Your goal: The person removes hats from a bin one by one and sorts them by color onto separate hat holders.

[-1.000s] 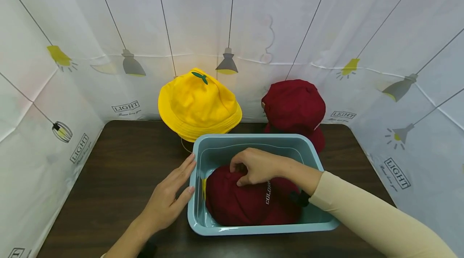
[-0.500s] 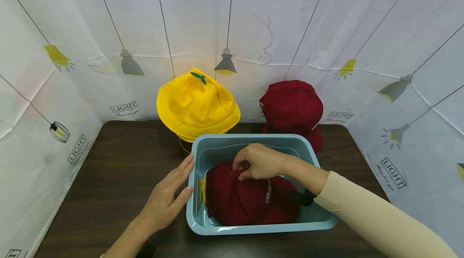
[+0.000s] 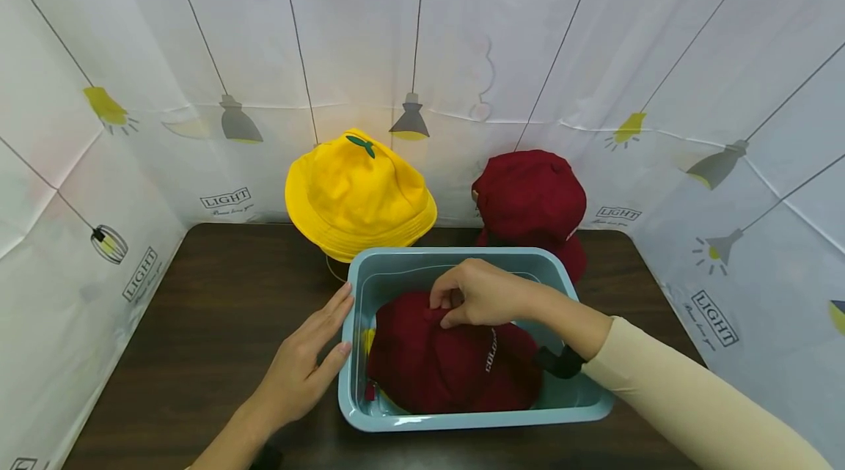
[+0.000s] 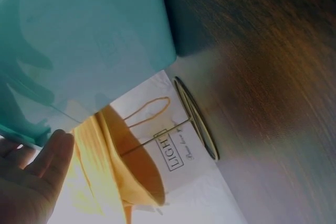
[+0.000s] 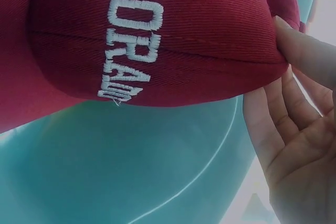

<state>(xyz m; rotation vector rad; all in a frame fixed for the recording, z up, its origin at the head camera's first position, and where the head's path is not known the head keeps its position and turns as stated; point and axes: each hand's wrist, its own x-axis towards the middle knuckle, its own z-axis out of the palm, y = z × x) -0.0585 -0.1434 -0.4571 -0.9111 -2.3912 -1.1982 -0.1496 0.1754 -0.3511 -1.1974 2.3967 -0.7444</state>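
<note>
A dark red baseball cap (image 3: pixel 422 375) with white lettering lies in a light blue plastic bin (image 3: pixel 462 423). My right hand (image 3: pixel 485 295) pinches the top of its crown between thumb and fingers; the right wrist view shows the same cap (image 5: pixel 210 30) with fingers (image 5: pixel 302 51) on the cloth. Something yellow (image 3: pixel 368 342) shows beneath the cap on the left side; most of it is hidden. My left hand (image 3: pixel 304 361), fingers straight, touches the bin's left rim. From the left wrist, that hand (image 4: pixel 39 177) is seen against the bin's outer wall (image 4: pixel 100 35).
Behind the bin, a yellow bucket hat (image 3: pixel 363 195) with a green sprout sits on a wire stand (image 4: pixel 195 116). Another dark red cap (image 3: pixel 530 195) stands at the back right. A dark wooden table (image 3: pixel 218 309) bears everything, with a printed white curtain (image 3: pixel 370 30) around it.
My right hand has moved slightly right and away from me, drawing up the cap's crown. More of what lies under the cap shows at its lower left. My left hand stays put.
</note>
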